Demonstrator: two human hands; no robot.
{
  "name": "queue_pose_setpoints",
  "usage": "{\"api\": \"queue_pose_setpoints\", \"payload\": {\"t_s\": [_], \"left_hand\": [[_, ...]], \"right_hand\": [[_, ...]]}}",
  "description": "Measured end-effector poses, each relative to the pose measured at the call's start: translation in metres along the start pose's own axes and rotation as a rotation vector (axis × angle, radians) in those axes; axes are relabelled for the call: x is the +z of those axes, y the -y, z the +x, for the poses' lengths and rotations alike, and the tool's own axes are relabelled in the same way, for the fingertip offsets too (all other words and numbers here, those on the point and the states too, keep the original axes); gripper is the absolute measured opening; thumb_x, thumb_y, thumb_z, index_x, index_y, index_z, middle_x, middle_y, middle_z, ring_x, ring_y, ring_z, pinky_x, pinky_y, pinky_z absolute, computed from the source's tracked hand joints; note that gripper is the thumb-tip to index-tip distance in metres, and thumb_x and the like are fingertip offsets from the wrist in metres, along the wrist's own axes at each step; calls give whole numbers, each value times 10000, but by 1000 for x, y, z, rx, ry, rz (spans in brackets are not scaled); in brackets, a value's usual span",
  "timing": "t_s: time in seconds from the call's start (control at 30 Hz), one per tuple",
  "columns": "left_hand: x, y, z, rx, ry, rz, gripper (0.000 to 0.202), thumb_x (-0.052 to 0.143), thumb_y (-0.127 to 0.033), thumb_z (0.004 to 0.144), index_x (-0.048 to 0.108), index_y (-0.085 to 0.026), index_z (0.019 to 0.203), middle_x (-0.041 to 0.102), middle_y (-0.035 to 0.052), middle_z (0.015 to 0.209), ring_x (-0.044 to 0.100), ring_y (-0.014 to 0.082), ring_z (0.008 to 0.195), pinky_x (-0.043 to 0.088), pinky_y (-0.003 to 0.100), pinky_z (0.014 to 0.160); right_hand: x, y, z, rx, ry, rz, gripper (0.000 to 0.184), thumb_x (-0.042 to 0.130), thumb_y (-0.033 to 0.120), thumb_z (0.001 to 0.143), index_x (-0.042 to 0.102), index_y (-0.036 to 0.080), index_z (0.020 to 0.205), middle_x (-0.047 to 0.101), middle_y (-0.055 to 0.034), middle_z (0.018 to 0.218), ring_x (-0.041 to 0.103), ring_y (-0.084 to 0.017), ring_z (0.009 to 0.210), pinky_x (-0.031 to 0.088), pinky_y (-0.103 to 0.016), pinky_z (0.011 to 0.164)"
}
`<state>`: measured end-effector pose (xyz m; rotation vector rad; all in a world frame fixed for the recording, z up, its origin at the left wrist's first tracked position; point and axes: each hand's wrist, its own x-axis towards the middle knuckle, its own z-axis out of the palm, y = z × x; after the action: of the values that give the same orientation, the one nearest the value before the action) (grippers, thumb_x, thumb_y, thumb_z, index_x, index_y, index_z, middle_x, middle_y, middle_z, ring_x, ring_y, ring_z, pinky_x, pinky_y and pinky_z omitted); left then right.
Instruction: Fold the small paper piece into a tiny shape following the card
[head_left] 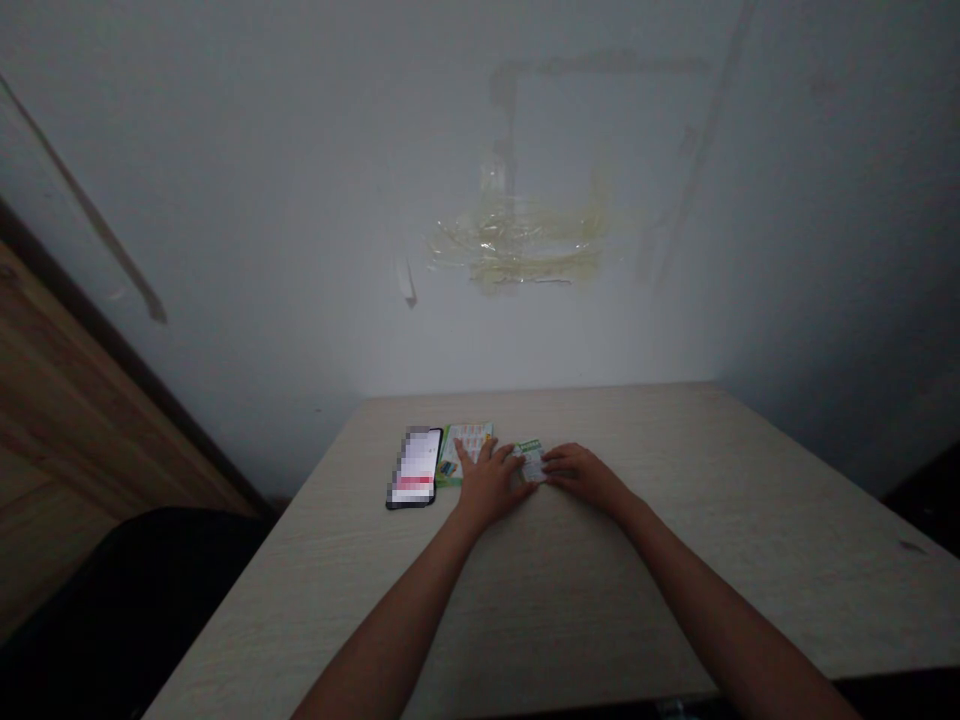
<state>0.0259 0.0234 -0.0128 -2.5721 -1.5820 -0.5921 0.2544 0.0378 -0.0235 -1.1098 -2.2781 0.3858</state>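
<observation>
Both my arms reach forward over a pale wooden table [675,560]. My left hand [487,482] lies flat with fingers spread, its fingertips resting on a green and white printed card [469,443]. Between my hands sits a small stack of green and white cards [531,460]. My right hand [581,473] touches the stack's right side with its fingers bent toward it. My left thumb and forefinger meet the same stack from the left. A black phone [415,467] with a lit screen lies left of the printed card.
The table stands against a white wall [300,250] with yellowed tape marks [517,245]. A wooden panel [60,400] slants along the left. A dark chair or cushion [120,590] sits at the table's left front.
</observation>
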Motion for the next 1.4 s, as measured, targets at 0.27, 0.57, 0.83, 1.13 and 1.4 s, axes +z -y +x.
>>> {"api": "queue_pose_setpoints", "payload": {"t_s": [0.27, 0.57, 0.83, 1.13, 1.4], "left_hand": [[0, 2, 1, 32, -31, -41, 330, 580, -576, 839, 681, -372, 1078, 656, -9, 1231, 407, 322, 1307, -219, 748, 999], [4, 0, 3, 22, -57, -52, 277, 501, -511, 919, 698, -350, 1027, 681, -14, 1180, 448, 284, 1270, -195, 754, 1008], [5, -2, 2, -30, -39, -29, 412, 568, -538, 862, 585, -347, 1227, 636, 26, 1259, 439, 317, 1279, -133, 785, 1020], [11, 0, 5, -101, -16, 10, 640, 562, -580, 832, 460, -252, 1372, 584, 100, 1330, 410, 338, 1315, -106, 764, 1052], [8, 2, 2, -32, -14, 9, 338, 559, -547, 851, 652, -380, 1129, 614, 19, 1299, 385, 357, 1329, -148, 790, 999]], "right_hand": [[-1, 5, -1, 3, 0, 5, 197, 587, 300, 895, 738, 268, 1018, 689, -55, 1136, 599, -195, 1088, 452, -368, 989], [8, 5, 0, 2, -112, -48, 148, 649, 336, 850, 752, 233, 879, 678, -68, 948, 603, -200, 917, 484, -354, 858], [7, 6, 4, 65, -97, -48, 242, 543, 292, 902, 696, 223, 1077, 698, -72, 928, 610, -204, 890, 474, -349, 853], [13, 2, 2, 161, -207, 75, 842, 525, 125, 781, 137, 221, 1523, 476, -135, 1380, 487, -234, 1233, 396, -424, 1060], [11, -11, -2, 105, -272, -154, 383, 606, 128, 743, 682, 201, 1111, 426, -132, 1420, 359, -313, 1337, 329, -517, 1107]]}}
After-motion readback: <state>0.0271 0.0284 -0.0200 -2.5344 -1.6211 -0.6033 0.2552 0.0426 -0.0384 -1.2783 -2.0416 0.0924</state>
